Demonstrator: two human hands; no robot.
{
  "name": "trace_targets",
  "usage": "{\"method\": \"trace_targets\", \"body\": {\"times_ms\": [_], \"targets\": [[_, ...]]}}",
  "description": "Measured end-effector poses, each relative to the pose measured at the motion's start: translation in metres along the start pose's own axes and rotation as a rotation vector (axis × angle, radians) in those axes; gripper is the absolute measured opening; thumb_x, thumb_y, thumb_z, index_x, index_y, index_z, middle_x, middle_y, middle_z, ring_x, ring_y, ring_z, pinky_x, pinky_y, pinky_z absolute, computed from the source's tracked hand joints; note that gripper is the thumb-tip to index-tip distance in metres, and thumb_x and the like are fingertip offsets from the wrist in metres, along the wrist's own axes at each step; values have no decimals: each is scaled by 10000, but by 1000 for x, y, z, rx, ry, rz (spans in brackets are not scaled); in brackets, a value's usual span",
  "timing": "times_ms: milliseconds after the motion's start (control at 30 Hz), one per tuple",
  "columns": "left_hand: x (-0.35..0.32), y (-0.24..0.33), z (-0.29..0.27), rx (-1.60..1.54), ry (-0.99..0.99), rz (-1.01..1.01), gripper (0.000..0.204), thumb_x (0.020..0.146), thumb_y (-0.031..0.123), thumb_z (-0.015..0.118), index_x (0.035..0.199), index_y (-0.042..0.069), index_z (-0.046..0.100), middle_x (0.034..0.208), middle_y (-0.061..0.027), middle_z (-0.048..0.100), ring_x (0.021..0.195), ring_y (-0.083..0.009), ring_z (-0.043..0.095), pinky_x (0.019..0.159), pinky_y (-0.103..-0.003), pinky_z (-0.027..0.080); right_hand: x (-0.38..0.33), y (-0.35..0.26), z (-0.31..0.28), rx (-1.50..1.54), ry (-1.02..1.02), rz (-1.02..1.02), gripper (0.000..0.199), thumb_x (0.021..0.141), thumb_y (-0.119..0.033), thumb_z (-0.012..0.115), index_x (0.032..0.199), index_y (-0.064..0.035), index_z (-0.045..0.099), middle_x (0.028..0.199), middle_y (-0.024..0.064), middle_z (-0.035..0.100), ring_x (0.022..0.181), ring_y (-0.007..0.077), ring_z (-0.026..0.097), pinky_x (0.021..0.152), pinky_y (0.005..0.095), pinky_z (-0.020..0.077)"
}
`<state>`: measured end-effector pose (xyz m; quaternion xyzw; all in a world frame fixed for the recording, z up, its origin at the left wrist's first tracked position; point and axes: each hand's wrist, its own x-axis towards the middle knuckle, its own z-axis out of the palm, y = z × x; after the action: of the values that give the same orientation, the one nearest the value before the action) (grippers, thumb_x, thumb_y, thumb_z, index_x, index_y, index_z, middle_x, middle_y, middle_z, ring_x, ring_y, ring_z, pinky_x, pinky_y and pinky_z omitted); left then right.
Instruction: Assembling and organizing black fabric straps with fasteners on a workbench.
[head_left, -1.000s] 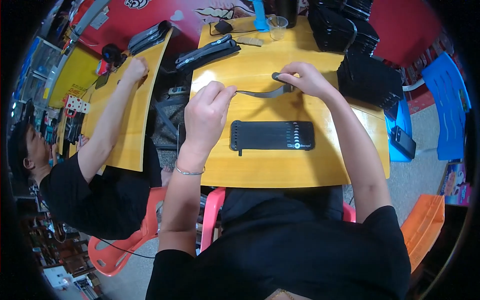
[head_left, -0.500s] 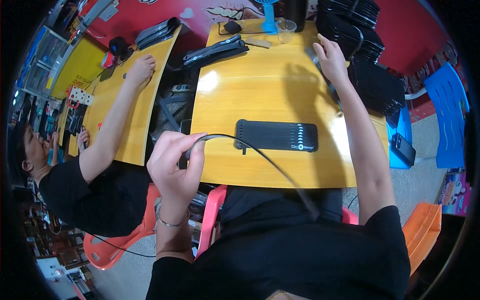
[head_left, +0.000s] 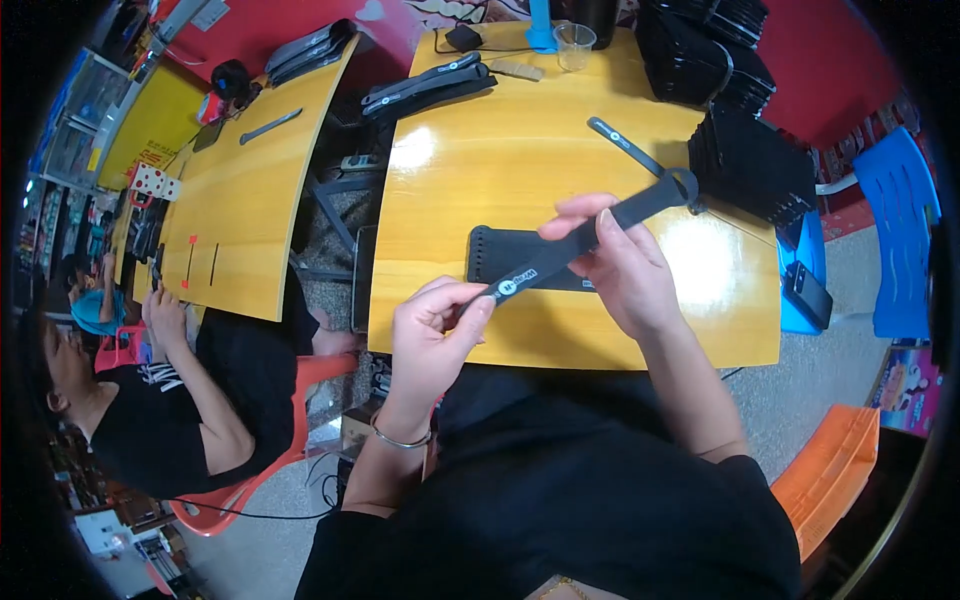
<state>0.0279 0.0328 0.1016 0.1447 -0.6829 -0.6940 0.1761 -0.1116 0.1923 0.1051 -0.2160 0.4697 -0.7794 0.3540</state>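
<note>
A dark strap (head_left: 645, 205) with a white printed mark and a slotted, rounded end stretches slantwise between my hands above the table. My left hand (head_left: 435, 325) pinches its lower end between thumb and fingers. Farther along, my right hand (head_left: 630, 270) has its thumb and fingers around the strap, the slotted end sticking out beyond. Below them a flat black panel (head_left: 490, 252) with a notched left edge lies on the table, partly covered by the strap and my right hand. Another dark strap (head_left: 625, 147) rests on the table at the right, beyond my right hand.
Stacked black packs (head_left: 750, 165) crowd the table's far right. Bundled straps (head_left: 430, 88), a clear cup (head_left: 574, 47) and a blue stand (head_left: 541, 30) are at the back. At left, a co-worker (head_left: 190, 400) sits by another yellow table (head_left: 262, 200). A blue chair (head_left: 890, 230) stands right.
My right hand has come back from the far right to the strap. My left hand has shifted right with it. A strap now shows on the table; the co-worker's outstretched arm has drawn back.
</note>
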Motion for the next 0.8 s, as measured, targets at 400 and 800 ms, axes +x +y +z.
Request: {"method": "trace_targets", "body": {"times_ms": [400, 800], "targets": [[16, 2, 7, -40, -231, 1, 211, 864, 11, 620, 1072, -22, 622, 929, -51, 604, 691, -71, 581, 619, -167, 471, -30, 5, 8, -350, -426, 410, 242, 970, -236, 454, 998, -18, 555, 605, -10, 549, 582, 71, 559, 595, 231, 454], [6, -47, -27, 17, -244, -227, 172, 880, -4, 574, 1034, -46, 635, 946, -87, 585, 722, -108, 625, 606, -202, 497, -75, 11, -58, -617, 117, 236, 101, 861, -88, 620, 939, -25, 605, 822, 1, 601, 752, 66, 553, 681, 219, 450]]}}
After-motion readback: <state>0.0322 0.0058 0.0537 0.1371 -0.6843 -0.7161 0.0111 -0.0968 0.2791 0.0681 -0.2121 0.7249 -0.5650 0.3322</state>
